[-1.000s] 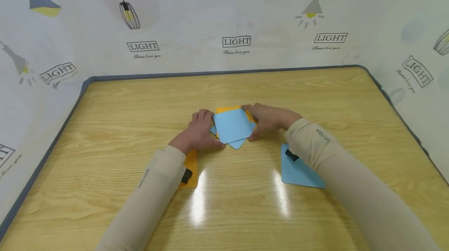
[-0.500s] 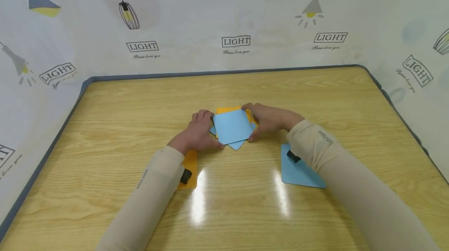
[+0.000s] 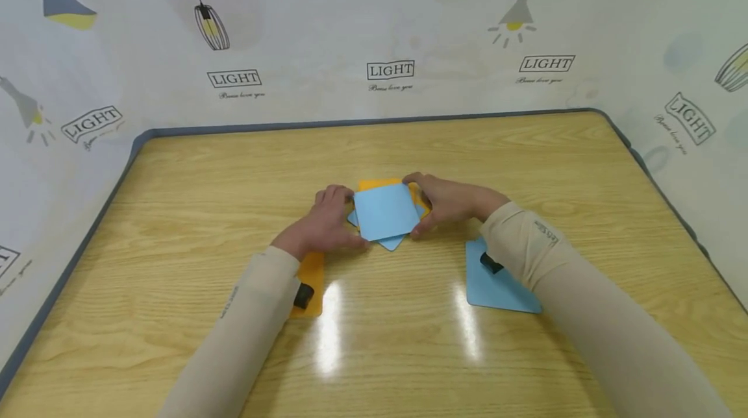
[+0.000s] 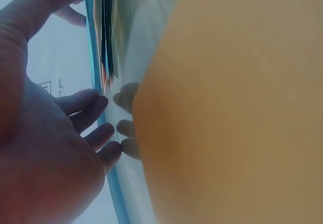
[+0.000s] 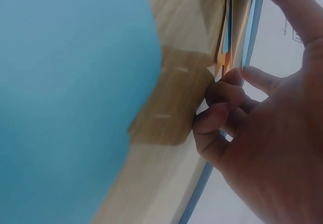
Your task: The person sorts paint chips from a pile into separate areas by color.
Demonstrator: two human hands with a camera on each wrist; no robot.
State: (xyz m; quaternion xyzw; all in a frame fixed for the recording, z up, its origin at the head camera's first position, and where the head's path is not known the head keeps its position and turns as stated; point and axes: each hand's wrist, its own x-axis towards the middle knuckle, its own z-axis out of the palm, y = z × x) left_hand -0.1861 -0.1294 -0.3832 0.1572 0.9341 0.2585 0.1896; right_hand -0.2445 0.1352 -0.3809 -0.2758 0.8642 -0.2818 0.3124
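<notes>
A light blue square card (image 3: pixel 387 211) with rounded corners tops a small fanned stack on the table. Beneath it, parts of an orange card (image 3: pixel 374 184) and another blue card (image 3: pixel 393 243) stick out. My left hand (image 3: pixel 327 220) holds the top card's left side, thumb at the near corner and forefinger at the far one. On the opposite side, my right hand (image 3: pixel 450 202) grips it likewise between thumb and forefinger. In the right wrist view that blue card (image 5: pixel 249 40) stands slightly off the layers below, and the remaining fingers (image 5: pixel 217 118) are curled near the tabletop.
A single orange card (image 3: pixel 312 282) lies under my left wrist, and a blue card (image 3: pixel 497 288) under my right forearm. The wooden table (image 3: pixel 397 353) has a grey-blue edge strip (image 3: pixel 374 121) against a white wall covering printed with lamps.
The top blue card has shifted very slightly left and toward me, with both hands still at its sides. The head view has moved a little too.
</notes>
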